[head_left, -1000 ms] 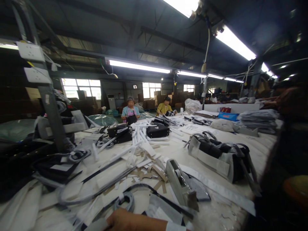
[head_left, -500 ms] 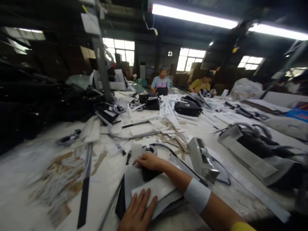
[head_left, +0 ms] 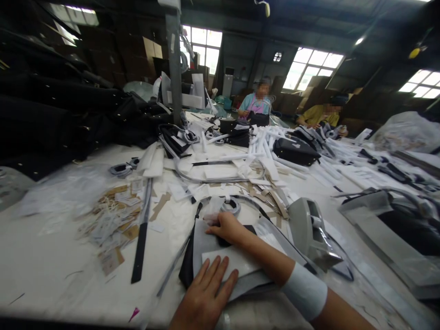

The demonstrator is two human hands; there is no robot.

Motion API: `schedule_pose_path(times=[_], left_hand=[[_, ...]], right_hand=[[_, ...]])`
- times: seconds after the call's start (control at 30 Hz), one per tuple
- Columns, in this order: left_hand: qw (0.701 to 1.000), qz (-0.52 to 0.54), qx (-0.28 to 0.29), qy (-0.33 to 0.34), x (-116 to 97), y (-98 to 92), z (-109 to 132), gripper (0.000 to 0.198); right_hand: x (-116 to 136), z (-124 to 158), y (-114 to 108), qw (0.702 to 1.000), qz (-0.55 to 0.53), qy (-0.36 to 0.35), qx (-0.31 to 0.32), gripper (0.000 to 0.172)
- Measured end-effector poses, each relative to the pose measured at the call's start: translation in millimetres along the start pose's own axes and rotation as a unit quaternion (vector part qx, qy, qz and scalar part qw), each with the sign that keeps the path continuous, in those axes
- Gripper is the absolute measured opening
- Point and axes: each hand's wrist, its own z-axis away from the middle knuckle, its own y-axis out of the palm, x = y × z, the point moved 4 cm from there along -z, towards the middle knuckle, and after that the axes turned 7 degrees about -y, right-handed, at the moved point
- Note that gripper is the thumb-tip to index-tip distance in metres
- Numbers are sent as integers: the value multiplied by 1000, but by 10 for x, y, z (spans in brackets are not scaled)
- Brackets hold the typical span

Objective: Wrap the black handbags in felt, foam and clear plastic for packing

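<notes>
A black handbag (head_left: pixel 187 263) lies on the worktable in front of me, its face covered by grey-white protective sheeting (head_left: pixel 198 240). My left hand (head_left: pixel 206 293) lies flat with fingers spread on a white sheet (head_left: pixel 247 266) over the bag. Crossing above it from the right, my right hand (head_left: pixel 228 228) is at the bag's upper edge. Its fingers and thumb close on the lower end of a pale wrapping strip (head_left: pixel 215 205); the exact grip is partly hidden. The bag's handle (head_left: pixel 249 200) arches behind, with a wrapped grey coil (head_left: pixel 232 206) beside it.
Right of the bag stands a grey device with a metal front (head_left: pixel 307 233). Paper tags (head_left: pixel 118 215) and a black strap (head_left: pixel 140 250) lie left. Another wrapped bag (head_left: pixel 374 233) is far right. Two co-workers (head_left: pixel 256 103) sit across the table beyond black bags (head_left: pixel 295 150) and white rolls.
The view has turned left and tilted down, so the scene sits farther right. My left hand stays flat on the white sheet; my right hand remains at the bag's upper edge, its fingers slightly shifted.
</notes>
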Motion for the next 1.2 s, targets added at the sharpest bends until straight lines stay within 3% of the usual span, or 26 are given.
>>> schedule_pose_path(times=[0.13,0.53,0.87,1.03,1.2], left_hand=[[1000,3,-2,2,4,19,-2,54],[998,47,-6,-29,-11,-19,-7,52],[996,84,-7,-42,-39,32,-8,53],[994,94,-18,-61,-43,19,1,52],[990,111,-38,-82,-40,13,-2,45]], right_hand=[[35,19,79,999,37,-2,-24,23],[212,155,-7,987,120,-54,-88,18],[289,461,5,984,137,-96,-65,16],[352,534,-14,987,65,-142,-45,54],[396,501,44,984,120,-120,-57,45]])
